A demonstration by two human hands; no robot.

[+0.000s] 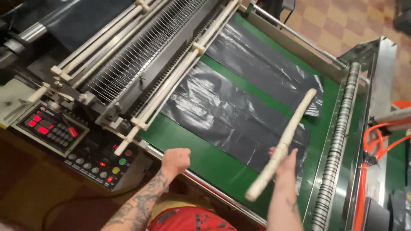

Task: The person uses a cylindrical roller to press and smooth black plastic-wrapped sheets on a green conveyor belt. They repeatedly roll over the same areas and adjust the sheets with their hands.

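Left hand (pixel 176 159): fisted, empty, over green belt (pixel 201 156).
Right hand (pixel 286 166): gripping white stick (pixel 282 147) above black bags (pixel 222 107).

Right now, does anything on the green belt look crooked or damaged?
The black plastic sheets on the green belt lie wrinkled and skewed, with a curled edge at their far right end. No tear shows. The right hand holds a pale stick above them; the left hand is a fist at the belt's near edge.

Bare tattooed forearms, no sleeves; red garment with dark print at the waist
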